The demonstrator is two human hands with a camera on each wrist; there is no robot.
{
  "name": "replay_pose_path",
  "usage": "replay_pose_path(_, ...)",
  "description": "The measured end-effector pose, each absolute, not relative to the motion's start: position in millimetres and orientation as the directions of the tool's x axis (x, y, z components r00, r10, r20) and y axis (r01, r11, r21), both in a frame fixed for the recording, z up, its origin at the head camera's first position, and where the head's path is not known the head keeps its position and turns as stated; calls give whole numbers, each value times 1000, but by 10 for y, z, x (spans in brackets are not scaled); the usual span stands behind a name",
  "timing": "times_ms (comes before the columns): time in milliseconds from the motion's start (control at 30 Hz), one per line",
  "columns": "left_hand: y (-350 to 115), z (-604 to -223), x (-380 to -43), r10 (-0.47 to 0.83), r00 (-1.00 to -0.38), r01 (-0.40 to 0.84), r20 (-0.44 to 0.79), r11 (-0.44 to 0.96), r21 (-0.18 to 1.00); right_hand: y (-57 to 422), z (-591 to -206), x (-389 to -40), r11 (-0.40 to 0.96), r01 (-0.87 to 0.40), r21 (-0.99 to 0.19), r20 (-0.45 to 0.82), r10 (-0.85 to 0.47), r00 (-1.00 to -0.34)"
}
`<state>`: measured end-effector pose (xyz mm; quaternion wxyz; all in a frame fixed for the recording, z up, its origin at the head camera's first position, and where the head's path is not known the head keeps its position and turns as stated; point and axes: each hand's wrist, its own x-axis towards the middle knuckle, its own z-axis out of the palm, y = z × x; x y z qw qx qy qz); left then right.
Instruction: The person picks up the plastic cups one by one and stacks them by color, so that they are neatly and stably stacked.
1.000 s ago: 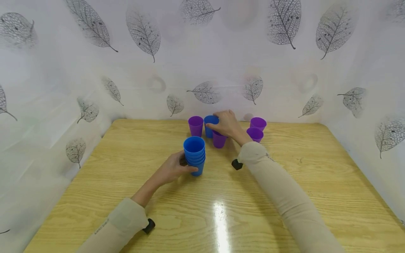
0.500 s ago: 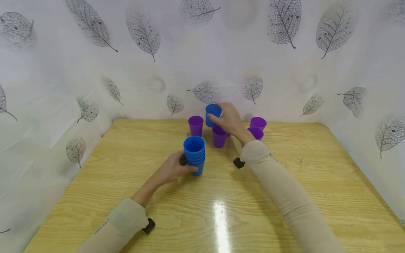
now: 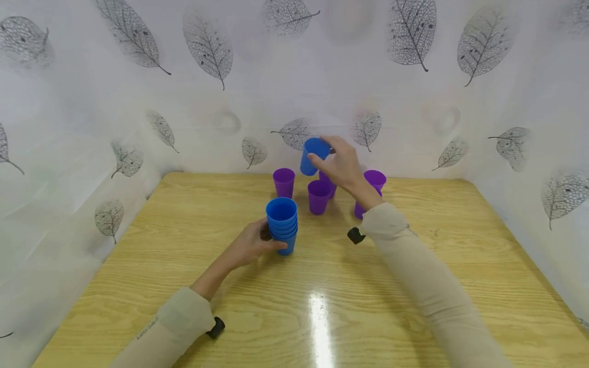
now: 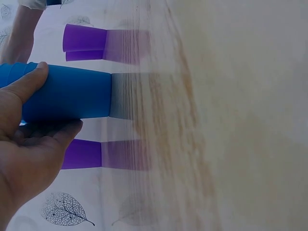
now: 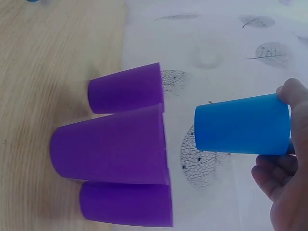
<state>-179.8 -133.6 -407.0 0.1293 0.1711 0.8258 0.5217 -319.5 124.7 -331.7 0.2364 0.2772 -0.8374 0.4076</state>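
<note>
My left hand (image 3: pixel 254 244) grips a stack of several nested blue cups (image 3: pixel 282 225), which stands upright on the table. In the left wrist view the thumb and fingers wrap the stack (image 4: pixel 77 91) from both sides. Farther back, my right hand (image 3: pixel 341 162) holds a single blue cup (image 3: pixel 314 156) near its rim, raised above the purple cups. The right wrist view shows this blue cup (image 5: pixel 240 126) between thumb and fingers, apart from the purple cups beside it. Below it in the head view stands a purple cup (image 3: pixel 318 198), with another partly hidden behind.
A purple cup (image 3: pixel 284 183) stands at the back, left of the raised cup. More purple cups (image 3: pixel 375 179) stand to the right, partly covered by the right forearm. A leaf-patterned sheet (image 3: pixel 207 128) rises behind the wooden table (image 3: pixel 221 317).
My right hand has lifted the blue cup from among the purple cups, up and slightly to the right. The left hand and its stack have stayed in place.
</note>
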Motion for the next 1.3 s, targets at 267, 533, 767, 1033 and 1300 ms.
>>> replay_pose_path(267, -1334, -4063, -1799, 413, -910, 139, -45, 404, 904, 1369, -3169, -2978, 458, -726, -513, 698, -269, -664)
replay_pose_path(533, -1327, -4051, -1800, 414, -909, 128, -52, 396, 909, 1498, -3116, -2773, 455, -785, -420, 743, -325, -585)
replay_pose_path(767, -1321, -4052, -1800, 415, -909, 135, -48, 400, 906, 1600, -3107, -2591, 476, -791, -383, 734, -363, -574)
replay_pose_path(1033, -1324, -4068, -1802, 417, -908, 147, -36, 398, 905, 1762, -3185, -2414, 449, -805, -389, 718, -399, -570)
replay_pose_path(1300, -1333, -4071, -1803, 424, -905, 157, -29, 397, 904, 1934, -3273, -2233, 456, -793, -405, 684, -424, -593)
